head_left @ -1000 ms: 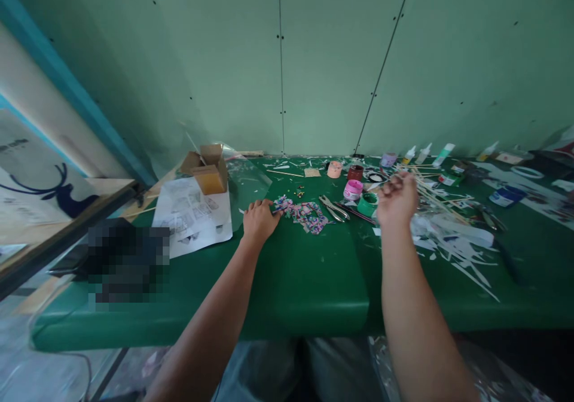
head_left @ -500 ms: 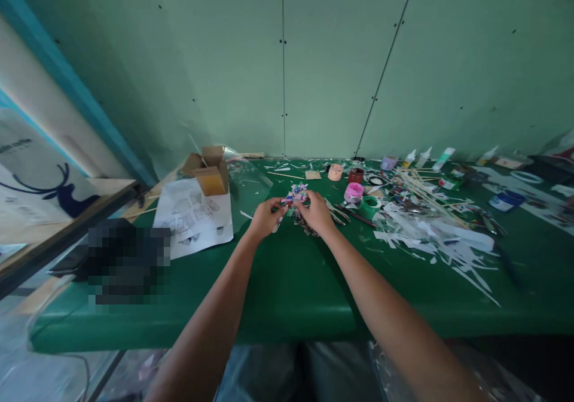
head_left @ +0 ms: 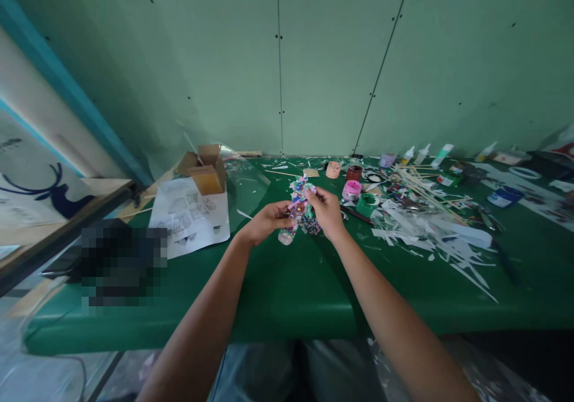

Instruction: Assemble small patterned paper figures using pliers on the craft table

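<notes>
Both hands meet over the middle of the green table, around a small multicoloured craft figure (head_left: 298, 198) with a knobbly, speckled surface in pink, white, blue and green. My left hand (head_left: 269, 219) is closed on its left side, thumb and fingers pinching it. From the right, my right hand (head_left: 325, 207) pinches its upper part. A stubby piece with a pale round end (head_left: 287, 236) sticks out below my left hand. Under the right fingers shows a darker speckled mass (head_left: 311, 225); whether it belongs to the figure I cannot tell.
Paint pots, among them a pink pot (head_left: 352, 189) and a green pot (head_left: 368, 203), stand right of my hands. Beyond lie white paper strips (head_left: 412, 231) and thin wooden sticks (head_left: 424, 192). Printed sheets (head_left: 188, 216) and an open cardboard box (head_left: 208, 174) are at left.
The figure has been raised and turned, so its pale round end shows. My left hand has turned, its back more in view; the right has moved slightly right. The view has shifted a little.
</notes>
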The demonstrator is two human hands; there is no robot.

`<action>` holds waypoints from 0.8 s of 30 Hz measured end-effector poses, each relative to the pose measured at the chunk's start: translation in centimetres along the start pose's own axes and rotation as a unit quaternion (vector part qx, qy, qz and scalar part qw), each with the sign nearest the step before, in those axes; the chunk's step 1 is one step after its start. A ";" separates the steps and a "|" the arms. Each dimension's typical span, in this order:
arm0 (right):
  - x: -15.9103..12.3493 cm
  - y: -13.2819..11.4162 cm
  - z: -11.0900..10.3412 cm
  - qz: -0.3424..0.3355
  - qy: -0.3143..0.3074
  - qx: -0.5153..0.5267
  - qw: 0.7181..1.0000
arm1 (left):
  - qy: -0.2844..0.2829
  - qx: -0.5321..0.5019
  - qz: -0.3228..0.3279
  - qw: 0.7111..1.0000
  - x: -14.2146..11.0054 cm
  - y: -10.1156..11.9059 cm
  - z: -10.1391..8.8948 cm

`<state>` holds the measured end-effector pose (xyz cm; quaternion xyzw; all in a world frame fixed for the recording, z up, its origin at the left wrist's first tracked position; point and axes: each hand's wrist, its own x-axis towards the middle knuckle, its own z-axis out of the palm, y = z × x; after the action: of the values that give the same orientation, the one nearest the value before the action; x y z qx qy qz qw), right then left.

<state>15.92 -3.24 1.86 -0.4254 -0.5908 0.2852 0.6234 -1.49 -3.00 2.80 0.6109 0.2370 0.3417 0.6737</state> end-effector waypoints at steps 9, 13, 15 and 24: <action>-0.1 -0.4 0.0 -0.019 0.000 -0.040 0.999 | 0.010 -0.009 -0.008 1.000 0.0 0.2 0.3; -0.3 -0.6 0.2 -0.029 -0.006 -0.077 0.997 | 0.025 0.015 -0.006 1.000 0.1 0.0 0.4; -0.4 -0.7 0.2 -0.039 -0.025 -0.101 0.994 | 0.053 0.038 0.001 0.998 0.2 -0.3 0.3; 1.2 1.4 -3.6 0.016 0.022 -0.342 0.939 | 0.379 -0.115 0.096 0.913 0.9 -0.6 -2.3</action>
<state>19.82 -2.29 1.45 -0.6286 -0.6322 0.0663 0.4481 -2.45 -0.84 1.96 0.3737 0.3735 0.6353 0.5632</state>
